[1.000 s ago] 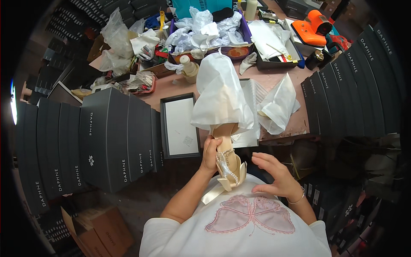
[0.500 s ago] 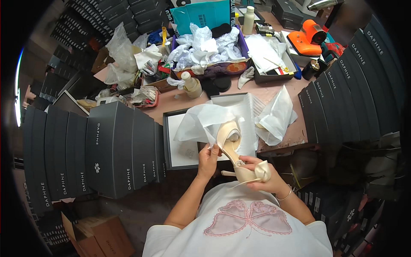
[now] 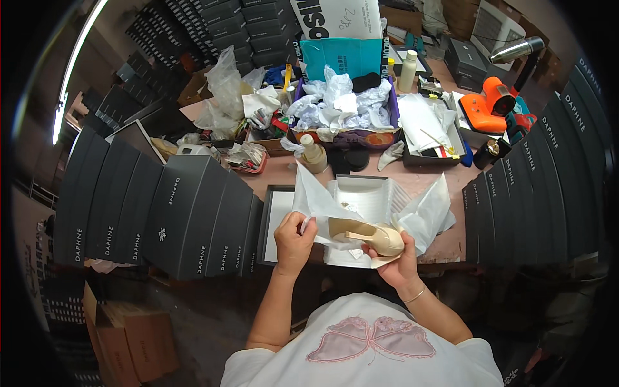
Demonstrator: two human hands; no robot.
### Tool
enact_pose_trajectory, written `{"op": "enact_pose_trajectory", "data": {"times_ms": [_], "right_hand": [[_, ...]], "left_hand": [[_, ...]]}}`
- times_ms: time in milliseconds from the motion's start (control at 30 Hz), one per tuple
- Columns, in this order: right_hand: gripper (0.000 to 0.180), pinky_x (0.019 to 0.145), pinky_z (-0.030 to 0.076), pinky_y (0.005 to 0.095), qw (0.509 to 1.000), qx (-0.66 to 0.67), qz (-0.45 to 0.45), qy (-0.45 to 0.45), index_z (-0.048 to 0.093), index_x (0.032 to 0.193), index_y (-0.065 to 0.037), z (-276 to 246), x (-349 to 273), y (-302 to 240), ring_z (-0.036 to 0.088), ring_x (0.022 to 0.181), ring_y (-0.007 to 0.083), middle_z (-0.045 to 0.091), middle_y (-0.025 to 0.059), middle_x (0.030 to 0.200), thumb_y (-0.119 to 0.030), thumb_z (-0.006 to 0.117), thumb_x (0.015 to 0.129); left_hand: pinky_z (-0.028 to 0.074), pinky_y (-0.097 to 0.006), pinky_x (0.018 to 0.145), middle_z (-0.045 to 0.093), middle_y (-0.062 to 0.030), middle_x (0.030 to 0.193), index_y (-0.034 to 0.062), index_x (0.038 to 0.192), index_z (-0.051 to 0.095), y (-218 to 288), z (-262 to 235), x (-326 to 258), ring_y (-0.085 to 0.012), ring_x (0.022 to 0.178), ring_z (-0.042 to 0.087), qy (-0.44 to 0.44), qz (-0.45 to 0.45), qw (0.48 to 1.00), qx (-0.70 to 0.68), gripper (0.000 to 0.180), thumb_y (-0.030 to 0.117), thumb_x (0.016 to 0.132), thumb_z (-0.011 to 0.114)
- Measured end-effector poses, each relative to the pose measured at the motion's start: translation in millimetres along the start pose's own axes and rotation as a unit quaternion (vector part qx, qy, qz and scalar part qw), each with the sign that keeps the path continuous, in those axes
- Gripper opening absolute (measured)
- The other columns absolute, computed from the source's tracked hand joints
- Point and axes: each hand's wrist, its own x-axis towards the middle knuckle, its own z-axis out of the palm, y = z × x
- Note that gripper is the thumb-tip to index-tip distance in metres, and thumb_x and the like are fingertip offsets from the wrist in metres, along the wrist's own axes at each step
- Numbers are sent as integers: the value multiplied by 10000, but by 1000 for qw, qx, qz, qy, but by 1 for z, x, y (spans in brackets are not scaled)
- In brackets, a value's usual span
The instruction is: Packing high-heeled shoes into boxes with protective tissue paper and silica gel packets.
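Note:
My right hand [image 3: 398, 263] grips a cream high-heeled shoe [image 3: 387, 240] by its heel end, tilted with the thin heel and the tan sole towards me. Between the closed fingers of my left hand [image 3: 294, 244] is the edge of a sheet of white tissue paper [image 3: 314, 193]. The sheet stands up from that hand and reaches behind the shoe's front part. Just beyond both hands lies an open shoe box [image 3: 362, 182] with a white lining. Beside it on the left, a dark-rimmed box part with a white inside [image 3: 278, 201] is partly covered by my left hand.
Dark shoe boxes stand stacked at left [image 3: 187, 216] and right [image 3: 516, 193]. More white paper [image 3: 427, 216] lies right of the open box. Farther back are a cream bottle [image 3: 314, 155], a purple box [image 3: 393, 106] of crumpled paper, and an orange device [image 3: 482, 113].
The shoe has been turned over, so its sole and heel now show. My left hand has moved left, drawing the tissue paper upright. The view has shifted, showing more of the back.

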Motion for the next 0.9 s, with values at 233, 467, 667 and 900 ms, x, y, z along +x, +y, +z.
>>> {"op": "enact_pose_trajectory", "data": {"times_ms": [233,467,667,900], "right_hand": [[656,685,586,322,993,82,70,-57,454,1296,-43,-14,-13,-22,569,990,388,534,218,1210,-540,463,868],[616,941,488,445,1000,-2,5,-9,453,1289,-22,43,-17,5,560,1021,345,523,192,1243,-440,565,850],[356,841,478,279,967,-176,-91,-158,511,1204,-67,-62,58,73,569,996,155,577,48,1103,-283,525,921],[421,978,430,381,984,23,-108,-136,480,1272,-58,32,50,76,529,1134,240,541,90,1252,-311,512,938]], "left_hand": [[456,-313,562,576,-98,744,-7,925,677,4,28,-1,-213,590,547,-35,71,996,51,131,89,840,656],[461,-326,577,557,-63,802,51,930,689,38,21,-16,-227,688,556,14,124,992,-9,161,42,770,685],[454,-273,545,568,-22,755,42,998,688,32,28,-10,-164,615,548,-50,339,930,-136,303,-53,717,629],[460,-290,525,542,-42,714,16,1018,669,-5,6,-26,-180,582,552,-141,321,910,-221,333,-84,702,635]]}}
